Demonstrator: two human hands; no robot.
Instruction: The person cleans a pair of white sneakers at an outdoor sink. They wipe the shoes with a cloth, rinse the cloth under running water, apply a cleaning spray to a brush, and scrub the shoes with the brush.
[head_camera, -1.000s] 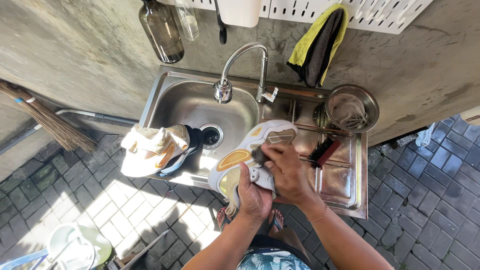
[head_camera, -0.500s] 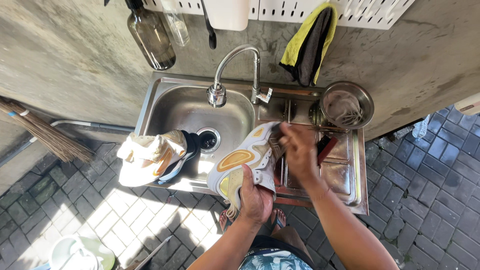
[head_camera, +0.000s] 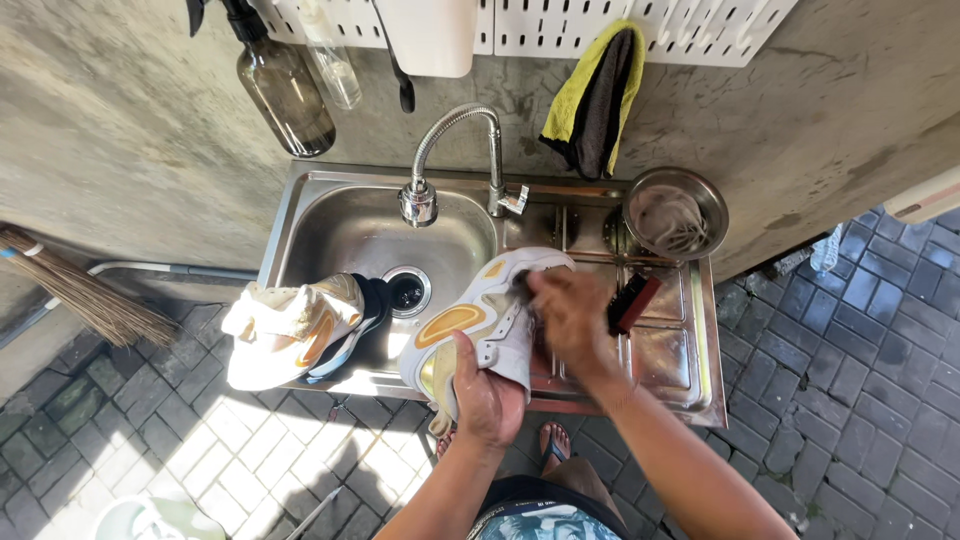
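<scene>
Your left hand (head_camera: 487, 392) clamps the white-and-orange leather sneaker (head_camera: 480, 325) over the steel sink's (head_camera: 330, 225) front edge; right hand's (head_camera: 570, 318) fingers press something dark (blurred) against it. Wet grip could drop it.

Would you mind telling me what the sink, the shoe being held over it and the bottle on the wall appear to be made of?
The rectangular sink looks like stainless steel: grey, glossy, with bright reflections. The white and yellow-orange sports shoe, gripped by the left hand and rubbed by the right hand, seems synthetic leather or fabric with a matte surface; hard to tell which. The brown see-through bottle looks like amber glass, possibly plastic.
</scene>
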